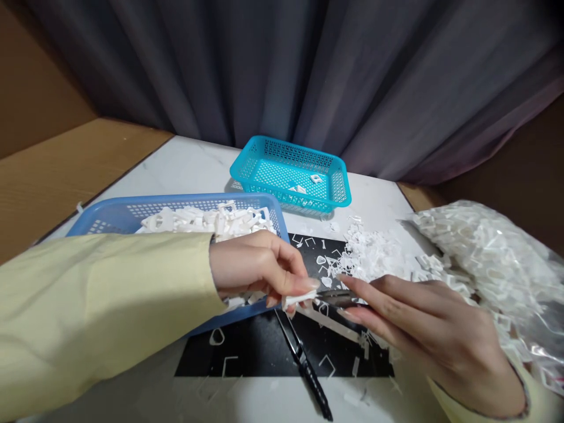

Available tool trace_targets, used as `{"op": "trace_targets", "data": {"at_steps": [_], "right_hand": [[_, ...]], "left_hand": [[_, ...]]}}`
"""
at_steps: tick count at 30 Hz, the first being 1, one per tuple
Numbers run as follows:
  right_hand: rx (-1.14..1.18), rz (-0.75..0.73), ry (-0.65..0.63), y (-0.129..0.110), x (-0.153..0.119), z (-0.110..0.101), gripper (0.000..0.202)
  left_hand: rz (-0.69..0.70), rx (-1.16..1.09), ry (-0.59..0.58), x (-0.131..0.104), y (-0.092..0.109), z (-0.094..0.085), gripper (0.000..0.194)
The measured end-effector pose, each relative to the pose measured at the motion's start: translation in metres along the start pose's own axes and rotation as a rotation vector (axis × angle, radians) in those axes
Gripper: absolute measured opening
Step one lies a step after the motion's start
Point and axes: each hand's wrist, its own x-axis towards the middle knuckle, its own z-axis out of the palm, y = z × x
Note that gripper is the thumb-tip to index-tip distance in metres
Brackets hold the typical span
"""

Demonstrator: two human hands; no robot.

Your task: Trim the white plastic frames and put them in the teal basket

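White plastic piece is over the black mat, near its middle, pinched between thumb and fingers of the left hand. Right hand grips a dark metal tool, its tip right at the piece's right end (exact tool type hard to tell, fingers cover the rear). Both hands occupied — left on the piece, right on the tool. Below them a pale strip lies slantwise on the mat. A black-handled tool also lies slantwise, narrow end just below the left hand, handle running off the mat's near edge onto the white table. Thin white offcuts scattered over the mat; main scrap pile sits beyond the right hand, spilling past the mat's edge. Blue basket to the left holds a heap of white parts — the left forearm in its pale yellow sleeve crosses in front and hides part of it. Farther back, teal basket with a few white pieces on its floor. Far right, clear plastic bag bulging with white pieces. Dark pleated curtain behind everything.
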Motion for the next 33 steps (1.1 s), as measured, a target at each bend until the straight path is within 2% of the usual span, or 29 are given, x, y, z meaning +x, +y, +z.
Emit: {"op": "trace_targets", "data": {"at_steps": [24,33], "right_hand": [[-0.01,-0.018,0.026,-0.0022,-0.0003,-0.0004,0.03],[-0.009,-0.068,0.056,-0.0019,0.0026,0.0035,0.023]], "left_hand": [[-0.007,-0.086,-0.027,0.0015,0.0002,-0.0004,0.015],[-0.007,-0.091,-0.032,0.0019,-0.0024,-0.0015,0.013]]}}
